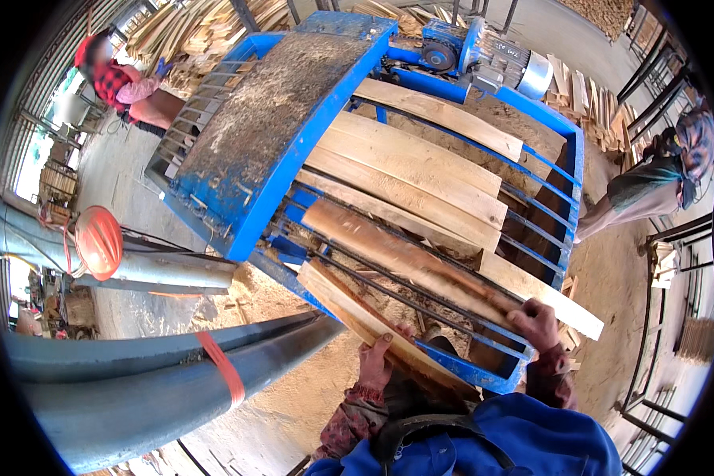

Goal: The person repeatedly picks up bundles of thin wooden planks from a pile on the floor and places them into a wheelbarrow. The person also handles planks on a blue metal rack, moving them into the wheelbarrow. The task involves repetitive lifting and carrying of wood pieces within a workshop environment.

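My left hand [373, 365] grips a narrow pale wooden board [343, 311] with a dark bark-like edge, thumb on top. That board slants along the near side of a blue machine frame [472, 379]. My right hand [536, 324] is closed around the near end of a brown, rough-faced board [401, 255], which looks slightly blurred. This brown board lies lengthwise over the dark bars of the machine's rack. Beyond it, several pale boards [404, 163] rest side by side on the bars, their far ends close to the blue hood. Another pale board [543, 295] sticks out past my right hand.
A sawdust-covered hood [262, 103] and a motor [500, 63] top the machine. Grey ducts [166, 389] run at the left, near an orange hard hat [98, 242]. One person [119, 83] stands far left, another [662, 170] at right. Wood piles [202, 32] lie behind.
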A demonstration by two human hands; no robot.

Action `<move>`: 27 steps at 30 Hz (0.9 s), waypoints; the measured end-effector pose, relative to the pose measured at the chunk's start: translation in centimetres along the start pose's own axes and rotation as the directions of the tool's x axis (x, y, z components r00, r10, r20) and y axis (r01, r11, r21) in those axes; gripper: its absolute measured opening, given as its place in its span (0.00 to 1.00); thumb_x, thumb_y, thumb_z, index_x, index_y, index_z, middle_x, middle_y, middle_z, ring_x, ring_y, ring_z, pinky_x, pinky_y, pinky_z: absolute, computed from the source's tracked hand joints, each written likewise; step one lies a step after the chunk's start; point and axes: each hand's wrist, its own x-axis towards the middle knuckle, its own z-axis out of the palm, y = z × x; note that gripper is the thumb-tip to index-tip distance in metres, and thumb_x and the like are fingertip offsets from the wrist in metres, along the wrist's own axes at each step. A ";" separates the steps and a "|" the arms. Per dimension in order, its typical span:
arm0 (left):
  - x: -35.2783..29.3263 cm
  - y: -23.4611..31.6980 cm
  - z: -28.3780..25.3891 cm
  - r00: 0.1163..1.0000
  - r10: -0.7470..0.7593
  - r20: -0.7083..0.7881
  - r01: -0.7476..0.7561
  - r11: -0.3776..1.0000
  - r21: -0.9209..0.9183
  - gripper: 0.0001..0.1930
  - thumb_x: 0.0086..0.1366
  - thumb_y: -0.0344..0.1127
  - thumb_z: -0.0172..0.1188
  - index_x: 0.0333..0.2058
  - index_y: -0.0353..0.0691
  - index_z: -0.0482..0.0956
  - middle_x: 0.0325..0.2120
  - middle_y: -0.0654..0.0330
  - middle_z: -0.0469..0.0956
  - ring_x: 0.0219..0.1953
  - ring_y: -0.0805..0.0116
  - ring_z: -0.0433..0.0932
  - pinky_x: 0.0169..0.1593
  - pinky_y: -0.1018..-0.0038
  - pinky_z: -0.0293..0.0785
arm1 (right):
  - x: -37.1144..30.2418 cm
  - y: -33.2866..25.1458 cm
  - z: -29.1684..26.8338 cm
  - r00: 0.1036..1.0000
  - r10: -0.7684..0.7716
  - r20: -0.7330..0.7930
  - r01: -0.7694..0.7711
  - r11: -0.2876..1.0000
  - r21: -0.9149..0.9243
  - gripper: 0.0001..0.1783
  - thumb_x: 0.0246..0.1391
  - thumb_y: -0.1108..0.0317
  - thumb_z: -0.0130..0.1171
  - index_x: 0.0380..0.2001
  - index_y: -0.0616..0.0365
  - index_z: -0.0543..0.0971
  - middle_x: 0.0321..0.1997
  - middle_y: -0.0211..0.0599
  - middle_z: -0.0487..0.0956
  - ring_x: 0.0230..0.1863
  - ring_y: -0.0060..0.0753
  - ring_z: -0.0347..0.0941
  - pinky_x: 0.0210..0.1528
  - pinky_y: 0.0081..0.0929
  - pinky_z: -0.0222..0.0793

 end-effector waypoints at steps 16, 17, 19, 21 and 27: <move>-1.1 -2.0 -2.1 0.963 0.117 0.242 -0.049 0.962 -0.269 0.46 0.59 0.65 0.62 0.64 0.38 0.59 0.61 0.54 0.67 0.63 0.57 0.66 0.68 0.55 0.62 | -11.5 -5.4 7.1 0.945 -0.266 0.189 0.302 0.933 -0.197 0.25 0.47 0.47 0.70 0.23 0.60 0.75 0.24 0.45 0.75 0.27 0.53 0.75 0.30 0.42 0.70; -1.0 -2.2 -2.2 0.960 0.115 0.255 -0.042 0.961 -0.274 0.45 0.59 0.64 0.61 0.64 0.37 0.59 0.60 0.54 0.67 0.63 0.57 0.66 0.68 0.53 0.61 | -11.6 -5.5 7.2 0.938 -0.275 0.212 0.317 0.927 -0.199 0.25 0.47 0.47 0.70 0.24 0.60 0.75 0.25 0.45 0.75 0.27 0.53 0.75 0.30 0.43 0.70; -0.6 -2.1 -1.8 0.951 0.124 0.282 -0.040 0.957 -0.287 0.44 0.61 0.63 0.61 0.64 0.36 0.59 0.59 0.53 0.68 0.63 0.57 0.66 0.68 0.51 0.61 | -11.6 -5.5 7.4 0.917 -0.301 0.261 0.356 0.913 -0.199 0.25 0.47 0.47 0.70 0.25 0.59 0.74 0.26 0.45 0.76 0.28 0.53 0.75 0.31 0.43 0.71; -1.3 -1.5 -0.8 0.987 0.079 0.138 -0.048 0.976 -0.213 0.35 0.66 0.53 0.59 0.61 0.33 0.61 0.54 0.53 0.71 0.58 0.57 0.70 0.66 0.48 0.64 | -11.6 -4.9 7.1 0.884 -0.295 0.362 0.386 0.898 -0.210 0.28 0.46 0.42 0.69 0.27 0.59 0.75 0.28 0.46 0.77 0.30 0.54 0.76 0.32 0.43 0.72; -1.3 -0.3 -0.1 0.994 0.045 0.101 -0.031 0.991 -0.132 0.27 0.65 0.42 0.56 0.57 0.32 0.64 0.47 0.49 0.74 0.51 0.54 0.74 0.59 0.50 0.72 | -3.7 -5.8 5.6 0.824 -0.463 0.326 0.534 0.827 -0.176 0.23 0.43 0.47 0.73 0.23 0.57 0.79 0.25 0.40 0.76 0.29 0.48 0.76 0.30 0.41 0.73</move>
